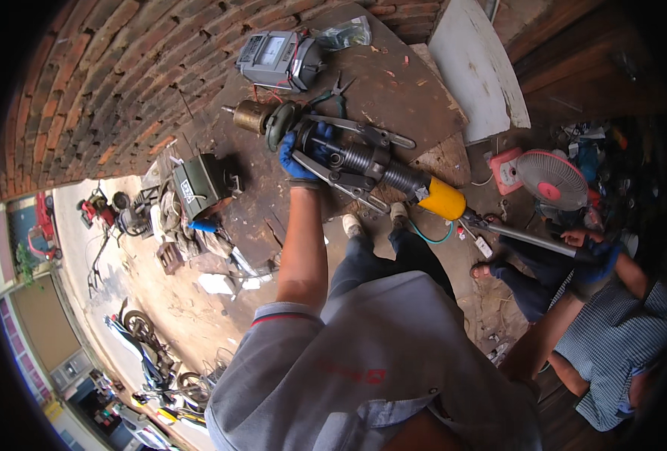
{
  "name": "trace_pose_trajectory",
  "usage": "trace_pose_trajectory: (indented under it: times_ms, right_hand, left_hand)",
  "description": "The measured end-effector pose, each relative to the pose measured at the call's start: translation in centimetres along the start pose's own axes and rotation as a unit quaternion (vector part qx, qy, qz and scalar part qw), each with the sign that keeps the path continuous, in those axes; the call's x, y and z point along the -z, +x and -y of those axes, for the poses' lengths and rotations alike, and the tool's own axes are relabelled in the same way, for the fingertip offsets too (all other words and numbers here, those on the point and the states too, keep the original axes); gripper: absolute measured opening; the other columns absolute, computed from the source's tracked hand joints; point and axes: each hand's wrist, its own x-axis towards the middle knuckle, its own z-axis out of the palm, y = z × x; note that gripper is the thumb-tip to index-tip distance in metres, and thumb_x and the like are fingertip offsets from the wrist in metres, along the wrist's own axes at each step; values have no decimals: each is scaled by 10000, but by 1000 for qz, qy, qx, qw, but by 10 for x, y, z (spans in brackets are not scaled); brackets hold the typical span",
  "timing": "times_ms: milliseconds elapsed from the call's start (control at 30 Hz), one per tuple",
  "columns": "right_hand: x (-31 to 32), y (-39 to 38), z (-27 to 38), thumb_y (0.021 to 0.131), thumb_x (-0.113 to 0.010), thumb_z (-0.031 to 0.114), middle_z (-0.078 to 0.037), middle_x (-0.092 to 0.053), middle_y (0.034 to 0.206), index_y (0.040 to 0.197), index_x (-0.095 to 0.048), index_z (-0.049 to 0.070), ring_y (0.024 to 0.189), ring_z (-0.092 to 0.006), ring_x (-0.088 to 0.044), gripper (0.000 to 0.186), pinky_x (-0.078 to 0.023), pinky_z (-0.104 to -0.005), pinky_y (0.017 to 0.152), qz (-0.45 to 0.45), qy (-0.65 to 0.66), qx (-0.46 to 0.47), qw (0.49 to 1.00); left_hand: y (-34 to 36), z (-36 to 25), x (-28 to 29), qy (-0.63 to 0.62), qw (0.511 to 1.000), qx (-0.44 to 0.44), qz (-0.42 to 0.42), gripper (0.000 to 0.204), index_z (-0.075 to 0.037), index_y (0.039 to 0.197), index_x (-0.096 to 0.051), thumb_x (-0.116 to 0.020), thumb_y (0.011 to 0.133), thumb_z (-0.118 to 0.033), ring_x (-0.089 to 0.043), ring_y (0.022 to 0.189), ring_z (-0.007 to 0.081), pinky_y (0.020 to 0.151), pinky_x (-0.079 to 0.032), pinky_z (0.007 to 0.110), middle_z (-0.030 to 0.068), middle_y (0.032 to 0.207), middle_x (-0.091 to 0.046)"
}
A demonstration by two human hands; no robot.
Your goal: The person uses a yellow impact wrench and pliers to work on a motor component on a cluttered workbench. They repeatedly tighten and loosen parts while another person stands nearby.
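A hydraulic gear puller (405,179) with steel jaws and a yellow cylinder lies over the worn wooden tabletop (243,177). Its jaw ends reach a green round end cover (280,126), from which a brass-coloured cylindrical part (251,116) with a shaft sticks out. In a blue glove, my left hand (296,156) is closed around the puller's jaw end beside the cover; some fingers are hidden between the jaws. Far to the right, my gloved right hand (602,263) grips the dark end of the puller's long lever handle (532,237).
A grey meter (279,60) and pliers (336,92) lie at the back of the table. A green metal housing (202,186) sits at its left edge. A pink fan (547,179) stands right. Close to my right arm, a seated person (611,338) has a hand near the lever.
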Motion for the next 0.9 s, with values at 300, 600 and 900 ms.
trace_pose_trajectory:
  times_ms: [300,600,900]
  right_hand:
    - [-172,10,-21,1045,-410,316,-95,-679,825,1125,-622,-27,690,-176,-624,411,-504,-252,622,-104,-438,304,840]
    - [-190,-26,-6,1023,-513,262,-120,-703,858,940,-686,-11,715,-249,-638,334,-507,-357,690,-2,-699,382,604]
    - [-66,-4,-6,1052,-412,221,-125,-706,972,1036,-659,-12,796,-154,-655,340,-526,-296,783,-226,-527,213,791]
  left_hand:
    - [0,0,6,-50,997,54,5,551,0,1298,-580,-575,872,-349,-612,1140,418,1073,-427,567,198,1249,-641]
    - [-7,-4,-2,-35,999,3,-20,580,25,1320,-545,-570,853,-318,-585,1155,436,1070,-420,585,218,1332,-579]
    - [-3,0,3,-72,996,28,-44,577,27,1339,-516,-601,860,-285,-592,1143,443,1041,-452,574,220,1229,-628]
